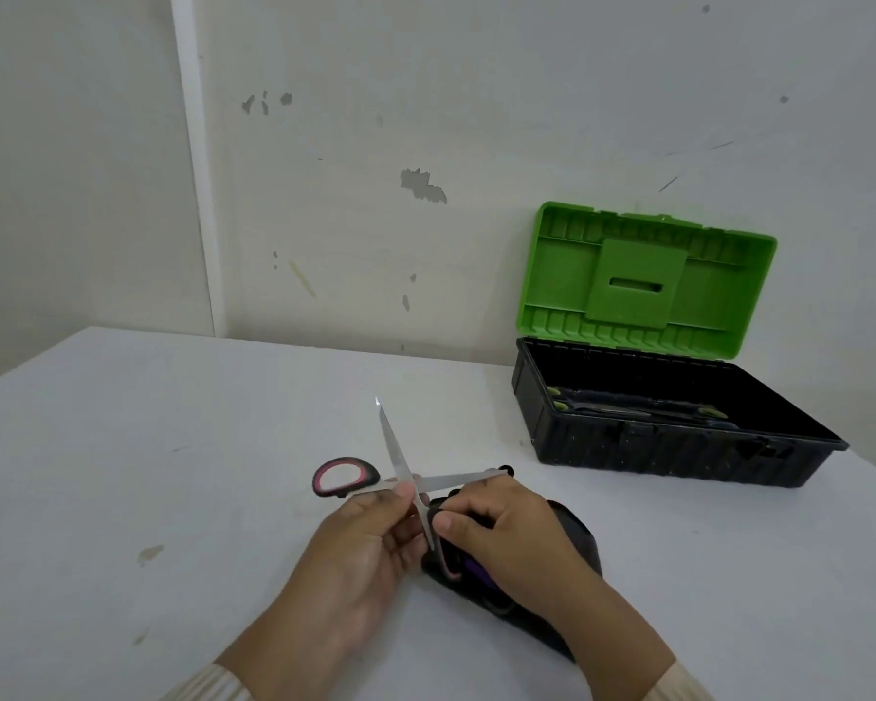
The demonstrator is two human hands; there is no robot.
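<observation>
A pair of scissors [399, 460] with black and pink handles is spread wide open above the white table [148, 473]. One blade points up and away, the other points right. My left hand [360, 543] pinches the scissors near the pivot. My right hand [501, 528] grips the lower handle loop, over a dark pouch [577, 533] that lies on the table under it. The other handle loop sticks out to the left.
A black toolbox [678, 447] with its green lid [643, 280] raised stands at the back right against the wall, with some tools lying in its bottom. The table's left edge runs diagonally at the far left.
</observation>
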